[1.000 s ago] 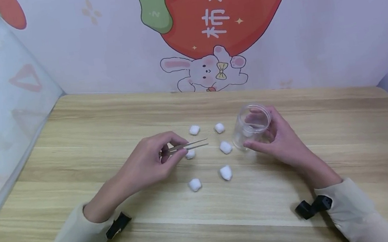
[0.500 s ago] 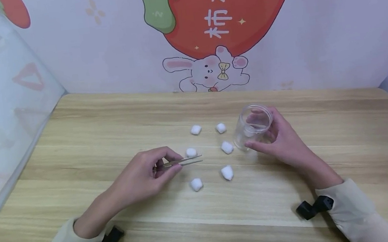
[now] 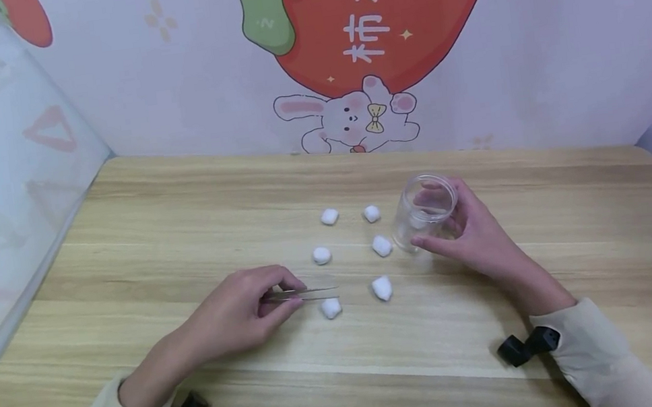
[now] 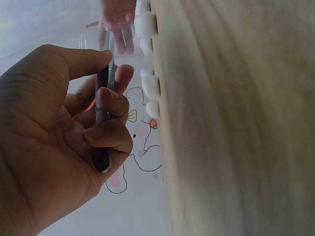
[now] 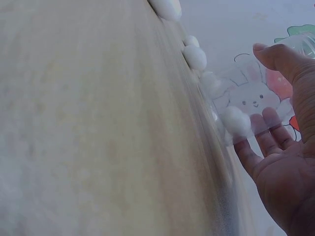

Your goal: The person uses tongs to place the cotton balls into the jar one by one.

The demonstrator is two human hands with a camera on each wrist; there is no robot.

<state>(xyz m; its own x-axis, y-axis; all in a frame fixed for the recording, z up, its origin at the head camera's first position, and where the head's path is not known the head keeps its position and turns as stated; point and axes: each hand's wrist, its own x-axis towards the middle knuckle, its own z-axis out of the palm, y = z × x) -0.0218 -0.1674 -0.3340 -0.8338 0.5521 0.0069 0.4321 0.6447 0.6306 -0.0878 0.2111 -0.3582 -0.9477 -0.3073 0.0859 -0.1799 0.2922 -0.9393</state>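
My left hand point(image 3: 248, 311) holds a pair of metal tweezers point(image 3: 317, 293) between thumb and fingers, its dark handle point(image 4: 102, 160) lying along the palm in the left wrist view. The tweezer tips are apart with nothing between them, just at the far side of the nearest left cotton ball point(image 3: 331, 309). My right hand point(image 3: 477, 239) grips a clear, lidless jar point(image 3: 405, 228) around its side, the mouth facing up. Through the jar wall a white cotton ball point(image 5: 235, 121) shows inside, in the right wrist view.
Several more cotton balls lie in two rows between the hands, among them a far left one point(image 3: 330, 216) and a near right one point(image 3: 382, 288). The wooden table point(image 3: 179, 201) ends at a printed backdrop point(image 3: 194, 77) behind.
My left hand with the tweezers has moved toward the near side, from the middle left cotton ball to the nearest left one. The right hand and jar stay in place.
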